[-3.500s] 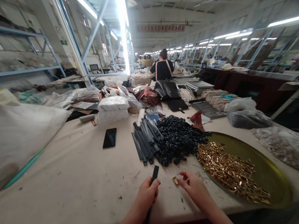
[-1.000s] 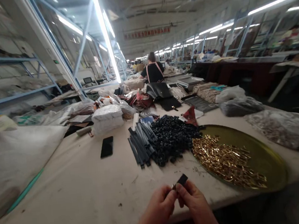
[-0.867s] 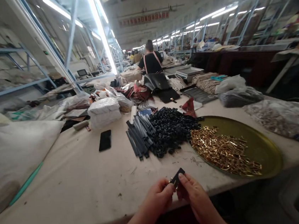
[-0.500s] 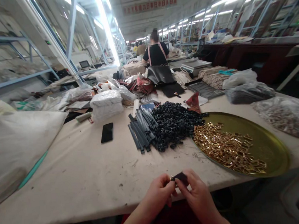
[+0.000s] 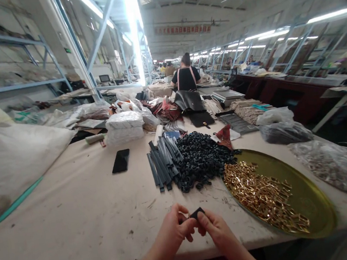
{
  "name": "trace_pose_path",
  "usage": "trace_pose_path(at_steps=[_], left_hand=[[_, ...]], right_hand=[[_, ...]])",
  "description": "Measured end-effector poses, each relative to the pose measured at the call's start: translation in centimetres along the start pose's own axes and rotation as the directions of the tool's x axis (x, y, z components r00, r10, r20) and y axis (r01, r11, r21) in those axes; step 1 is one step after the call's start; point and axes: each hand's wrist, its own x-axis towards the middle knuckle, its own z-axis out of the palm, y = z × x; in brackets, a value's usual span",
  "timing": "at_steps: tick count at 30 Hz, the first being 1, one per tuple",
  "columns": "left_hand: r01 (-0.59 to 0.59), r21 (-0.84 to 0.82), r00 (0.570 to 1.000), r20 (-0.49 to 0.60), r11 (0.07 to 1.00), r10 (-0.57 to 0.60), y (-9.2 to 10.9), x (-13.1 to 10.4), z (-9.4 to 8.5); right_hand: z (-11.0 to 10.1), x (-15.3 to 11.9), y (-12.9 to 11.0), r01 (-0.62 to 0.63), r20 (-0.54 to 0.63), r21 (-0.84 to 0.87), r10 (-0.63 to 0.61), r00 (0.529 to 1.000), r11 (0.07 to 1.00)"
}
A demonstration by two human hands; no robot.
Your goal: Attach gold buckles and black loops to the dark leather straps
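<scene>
Fingers of the left hand [image 5: 171, 230] and right hand [image 5: 218, 229] pinch a black strip [image 5: 196, 213] between them. Its visible length slants from near left to far right.

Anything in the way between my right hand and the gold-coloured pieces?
Only the near-left rim of the tray appears to lie between the right hand and the gold-coloured pieces. The pile of black loops sits farther back, off the direct line.
</scene>
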Motion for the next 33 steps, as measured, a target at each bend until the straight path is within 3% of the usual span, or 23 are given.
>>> trace_pose_path(at_steps=[2,5,8,11,15,19,22,25,29,31,33], left_hand=[[-0.012,0.008,1.000,0.022,1.000,0.012,-0.7,0.5,-0.2],[0.016,0.021,1.000,0.011,1.000,-0.017,-1.5,1.0,-0.2],[0.062,0.000,0.997,-0.038,0.998,-0.062,-2.0,1.3,-0.1],[0.076,0.042,0.995,-0.071,0.996,-0.073,-2.0,1.4,-0.4],[0.015,0.148,0.989,-0.150,0.989,0.008,-1.5,1.4,-0.9],[-0.013,0.256,0.986,-0.158,0.967,0.055,-0.4,1.4,-0.9],[-0.069,0.373,0.976,-0.169,0.925,0.140,0.4,1.0,-0.7],[-0.105,0.463,0.959,-0.187,0.880,0.213,0.7,0.2,-0.7],[-0.127,0.487,0.952,-0.186,0.864,0.244,0.6,-0.8,-0.5],[-0.096,0.419,0.974,-0.146,0.903,0.171,0.5,-1.0,-0.3],[0.002,0.308,0.997,-0.080,0.951,0.023,0.4,-1.1,-0.3]], right_hand=[[-1.3,2.0,0.5,0.025,-0.074,-0.192,-0.040,0.996,0.981],[-2.9,5.3,1.0,0.033,-0.272,-0.451,-0.173,0.947,0.892],[-3.0,7.3,1.1,0.037,-0.311,-0.501,-0.219,0.925,0.865],[-2.1,7.4,1.3,0.055,-0.304,-0.500,-0.235,0.923,0.864],[-1.6,6.2,1.4,0.032,-0.290,-0.417,-0.166,0.942,0.909],[-1.4,4.8,0.3,-0.029,-0.173,-0.247,-0.015,0.985,0.969],[-0.9,3.3,-0.6,-0.115,-0.041,0.111,0.120,0.992,0.987],[-0.4,2.1,-0.7,-0.194,0.037,0.455,0.199,0.979,0.869],[0.0,1.2,-0.3,-0.135,-0.031,0.420,0.163,0.986,0.898],[0.0,0.9,-0.3,-0.091,-0.065,0.354,0.122,0.990,0.931],[0.1,0.6,-0.4,-0.059,-0.088,0.318,0.092,0.992,0.946]])
